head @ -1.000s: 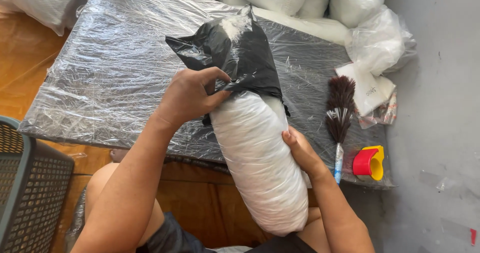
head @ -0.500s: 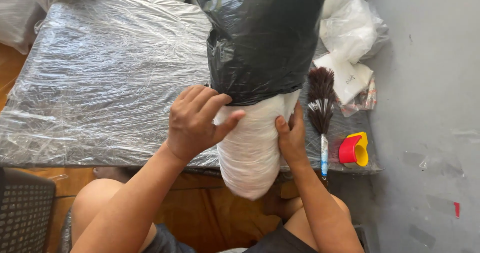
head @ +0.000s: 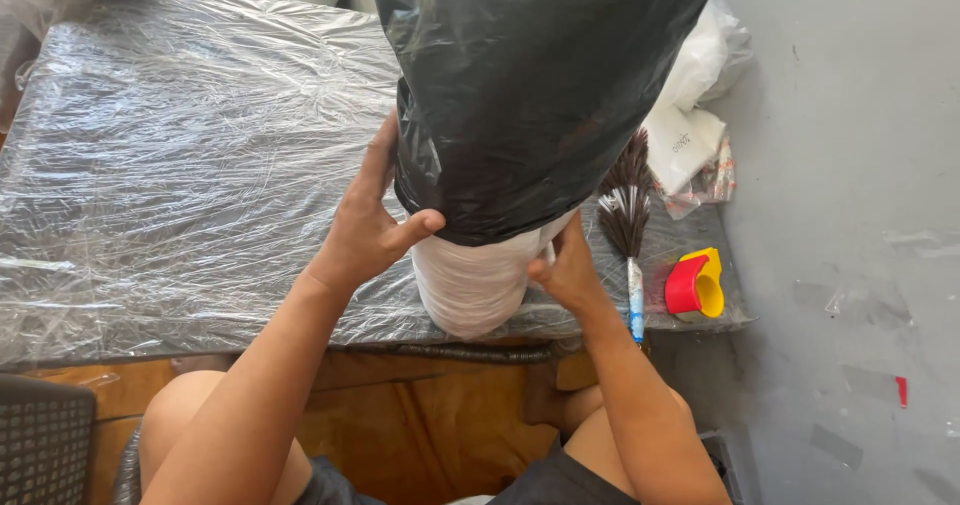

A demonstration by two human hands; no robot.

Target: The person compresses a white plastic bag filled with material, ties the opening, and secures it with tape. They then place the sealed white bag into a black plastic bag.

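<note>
Both hands — left (head: 368,233), right (head: 568,270) — on a black bag's (head: 530,95) rim over a white roll (head: 472,287).

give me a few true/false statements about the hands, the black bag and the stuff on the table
1. Both hands grip the rim of the black bag around the white roll. True: the left hand and the right hand hold it on either side.
2. The bag covers the whole roll. False: the roll's lower end still shows below the bag.
3. A feather duster lies on the table to the right of the roll. True.
4. The red and yellow tape dispenser is in the right hand. False: it lies on the table, apart from the hand.
5. The table is bare wood. False: clear plastic wrap covers it.
</note>
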